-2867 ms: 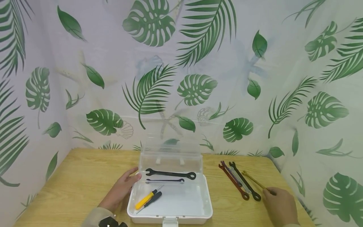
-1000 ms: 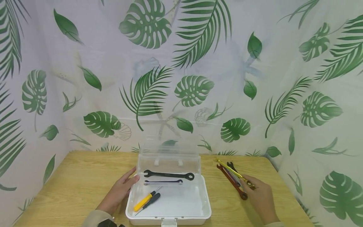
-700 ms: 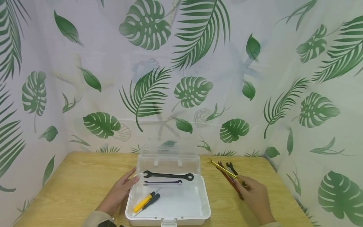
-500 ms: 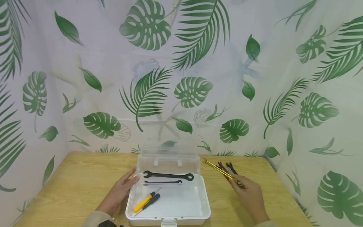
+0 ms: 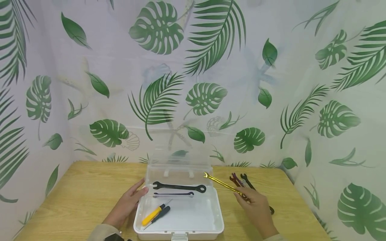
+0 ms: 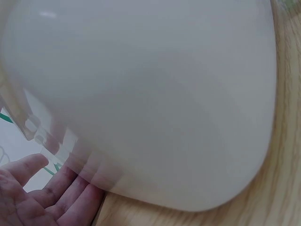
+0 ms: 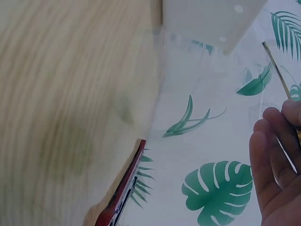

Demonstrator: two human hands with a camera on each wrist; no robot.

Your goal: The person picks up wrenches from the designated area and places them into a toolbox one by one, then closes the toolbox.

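Note:
My right hand [image 5: 255,208] pinches a gold combination wrench [image 5: 222,183] near its ring end. The wrench slants up and left, its open end overlapping the right edge of the raised clear lid [image 5: 181,170]. In the right wrist view a thin stretch of the gold wrench [image 7: 277,70] shows beyond the fingertips. My left hand [image 5: 128,202] rests at the back left corner of the white toolbox [image 5: 221,214], thumb by the rim. The left wrist view shows those fingers [image 6: 82,197] lying extended against the box wall. Inside lie a yellow-handled screwdriver [image 5: 151,216] and a black-handled one [image 5: 162,213].
A black wrench [image 5: 180,186] and a thin dark purple wrench [image 5: 174,193] lie across the box's back part. On the wooden table [image 5: 90,187], right of the box, are a red wrench [image 5: 235,180] and a black wrench [image 5: 248,180], partly hidden by my right hand. A leaf-patterned sheet stands behind.
My right hand has picked up the gold wrench from the right of the table and carried it left over the other wrenches to the lid's right edge. My left hand has stayed at the box.

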